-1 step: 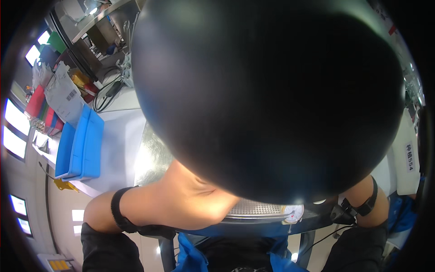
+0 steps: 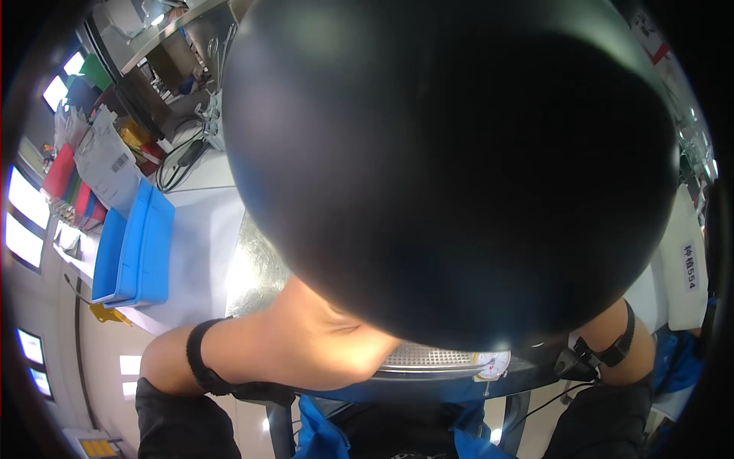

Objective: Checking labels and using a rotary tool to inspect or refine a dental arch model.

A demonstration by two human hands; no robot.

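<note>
A large, smooth black rounded shape (image 2: 459, 168) fills the middle of the head view and covers most of the work area. My left hand (image 2: 340, 348) reaches in under its lower left edge; only its back and wrist show, with the fingers hidden. On the other side, my right wrist (image 2: 608, 333) goes behind the same shape, and that hand is out of sight. Whatever either hand holds or touches is hidden. Just below the black shape lie a perforated metal plate (image 2: 432, 357) and a small round dial gauge (image 2: 493, 363). Black straps circle both forearms.
Nested blue bins (image 2: 149, 245) stand at the left on the white table (image 2: 202, 229), beside a shiny metal sheet (image 2: 256, 268). Behind them are a black cable (image 2: 180, 164), papers and coloured packages. A pale labelled panel (image 2: 684, 264) stands at the right.
The view has shifted very slightly, and the black shape's edge sits a little differently. My left hand and right wrist stay in nearly the same places.
</note>
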